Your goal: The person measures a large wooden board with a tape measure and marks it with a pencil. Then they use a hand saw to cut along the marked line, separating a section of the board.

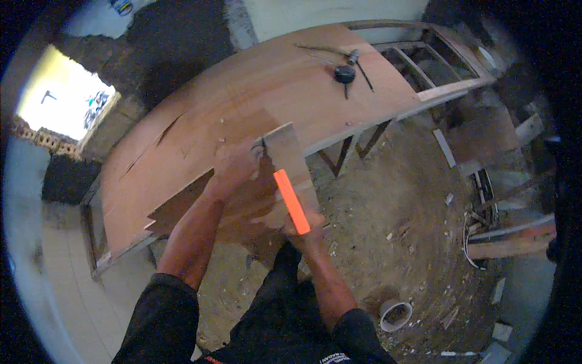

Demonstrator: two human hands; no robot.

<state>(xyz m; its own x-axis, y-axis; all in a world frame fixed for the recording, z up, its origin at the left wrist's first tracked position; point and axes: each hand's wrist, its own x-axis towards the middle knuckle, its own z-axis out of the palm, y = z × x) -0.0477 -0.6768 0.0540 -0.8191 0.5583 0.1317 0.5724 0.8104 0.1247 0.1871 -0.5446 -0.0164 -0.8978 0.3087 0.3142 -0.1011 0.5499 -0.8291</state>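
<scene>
Left hand [237, 162] clamped on small plywood offcut [290, 159]; right hand [306, 227] gripping orange tool [291, 201]. Could slip off tabletop [254, 91] edge.

Tape measure [345, 74], hammer [359, 65], white cup [395, 314]

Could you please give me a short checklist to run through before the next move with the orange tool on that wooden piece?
1. Left hand steadies the small pale wooden board at its upper edge: ok.
2. Right hand grips the lower end of the long orange tool: ok.
3. Orange tool lies flat along the board: ok.
4. Board rests on the large reddish-brown plywood sheet: ok, though its lower end seems to overhang the sheet's edge.
5. Black tape measure and hammer lie away from the hands: ok.
6. Any marked line on the board: cannot tell.
</scene>
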